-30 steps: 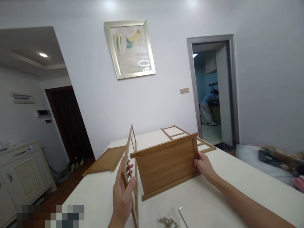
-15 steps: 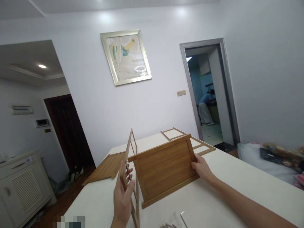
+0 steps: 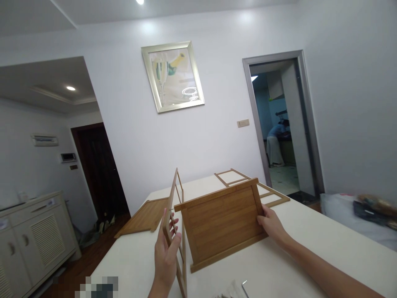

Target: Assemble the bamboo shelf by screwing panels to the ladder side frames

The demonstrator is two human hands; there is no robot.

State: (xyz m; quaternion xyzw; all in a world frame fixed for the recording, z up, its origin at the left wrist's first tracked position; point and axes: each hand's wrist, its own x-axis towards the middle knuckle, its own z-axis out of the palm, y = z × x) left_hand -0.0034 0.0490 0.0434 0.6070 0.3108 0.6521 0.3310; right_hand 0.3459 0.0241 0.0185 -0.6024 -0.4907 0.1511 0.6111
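Observation:
My left hand (image 3: 166, 252) is closed around the near upright of a narrow wooden ladder-like frame (image 3: 180, 265), which stands on edge. My right hand (image 3: 272, 223) grips the right end of a wooden panel (image 3: 225, 221) with raised rails along its long sides. The panel is tilted up, its broad face toward me. Its upper left rail end is close beside the frame, and a thin metal pin or screw (image 3: 171, 210) shows in the small gap there. Part of my left fingers shows through the frame.
On the white table (image 3: 310, 240) lie a second wooden panel (image 3: 144, 217) at left and a flat wooden frame (image 3: 281, 201) behind the held panel. An L-shaped hex key (image 3: 245, 286) and a blurred bag of small hardware (image 3: 229, 291) are at the near edge. Someone (image 3: 274, 145) bends beyond the doorway.
My view has turned slightly left, so everything sits farther right. The gap between the panel's rail end and the frame looks slightly wider. Both hands keep their grips.

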